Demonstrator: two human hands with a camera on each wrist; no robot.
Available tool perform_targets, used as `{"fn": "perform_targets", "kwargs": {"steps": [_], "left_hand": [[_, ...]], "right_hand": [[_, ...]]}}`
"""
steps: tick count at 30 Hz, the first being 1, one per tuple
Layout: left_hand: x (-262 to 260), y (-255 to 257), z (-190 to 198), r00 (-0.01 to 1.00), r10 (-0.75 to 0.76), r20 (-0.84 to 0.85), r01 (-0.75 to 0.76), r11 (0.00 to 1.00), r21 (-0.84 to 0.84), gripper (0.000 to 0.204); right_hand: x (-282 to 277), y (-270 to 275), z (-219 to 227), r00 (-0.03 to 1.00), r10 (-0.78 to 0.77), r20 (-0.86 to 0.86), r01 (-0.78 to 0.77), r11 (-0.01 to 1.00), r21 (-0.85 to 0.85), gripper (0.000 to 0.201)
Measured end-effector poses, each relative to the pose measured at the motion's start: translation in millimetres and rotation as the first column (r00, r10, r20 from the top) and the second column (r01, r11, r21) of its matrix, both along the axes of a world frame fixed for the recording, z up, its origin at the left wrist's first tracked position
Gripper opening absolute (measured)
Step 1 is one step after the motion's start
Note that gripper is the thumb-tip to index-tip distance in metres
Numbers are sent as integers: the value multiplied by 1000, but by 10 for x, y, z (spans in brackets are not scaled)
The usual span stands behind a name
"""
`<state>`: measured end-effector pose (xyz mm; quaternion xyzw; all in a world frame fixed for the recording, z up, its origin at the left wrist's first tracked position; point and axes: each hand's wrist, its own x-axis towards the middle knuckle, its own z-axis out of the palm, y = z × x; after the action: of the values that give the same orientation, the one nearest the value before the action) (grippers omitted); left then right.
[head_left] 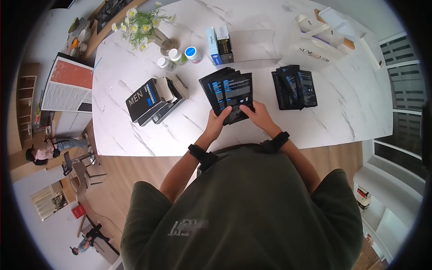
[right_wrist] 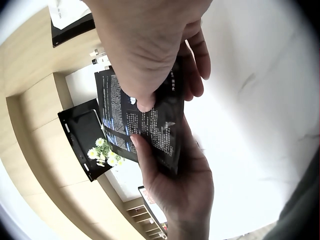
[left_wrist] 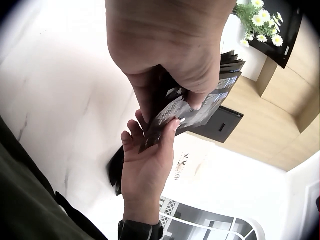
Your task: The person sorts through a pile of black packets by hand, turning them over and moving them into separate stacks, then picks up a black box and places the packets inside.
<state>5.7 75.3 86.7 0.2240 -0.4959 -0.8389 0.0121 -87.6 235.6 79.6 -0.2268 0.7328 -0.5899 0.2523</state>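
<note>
A fanned stack of black sachets point(head_left: 237, 90) with blue and white print is held up over the table's near side. My left hand point(head_left: 218, 120) grips its lower left, thumb on the printed face and fingers behind. On the lower right my right hand point(head_left: 262, 118) pinches the same stack, its thumb point(right_wrist: 146, 102) lying across the front. In the left wrist view the sachets point(left_wrist: 220, 95) show edge-on as several layers. A second pile of black sachets point(head_left: 294, 87) lies to the right. Left of my hands are black boxes marked MEN point(head_left: 146, 101), one with its flap up.
Three small jars point(head_left: 192, 54) and a vase of daisies point(head_left: 143, 28) stand at the back left. Behind the sachets are small boxes point(head_left: 219, 47) and a clear plastic holder point(head_left: 258, 47). A white paper bag point(head_left: 315, 42) stands at the back right of the marble-patterned table point(head_left: 351, 103).
</note>
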Motion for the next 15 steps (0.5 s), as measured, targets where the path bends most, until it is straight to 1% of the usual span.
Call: {"fn": "perform_targets", "kwargs": {"steps": [2, 5, 8, 11, 15], "left_hand": [[-27, -81, 0, 1000, -1, 14, 1, 1000, -7, 34], [-43, -199, 71, 1000, -19, -24, 18, 999, -33, 34], [-48, -277, 84, 996, -13, -84, 16, 1000, 26, 36], [7, -332, 133, 996, -25, -88, 33, 995, 96, 38], [30, -376, 169, 998, -16, -63, 26, 988, 155, 38]], "right_hand": [[-6, -56, 44, 999, -30, -13, 30, 999, 12, 27], [33, -121, 166, 998, -56, 17, 55, 998, 41, 28], [117, -165, 192, 993, -99, -67, 101, 995, 25, 29], [214, -189, 202, 968, -170, 185, 152, 983, 106, 31], [313, -247, 326, 952, -222, 209, 212, 975, 71, 32]]}}
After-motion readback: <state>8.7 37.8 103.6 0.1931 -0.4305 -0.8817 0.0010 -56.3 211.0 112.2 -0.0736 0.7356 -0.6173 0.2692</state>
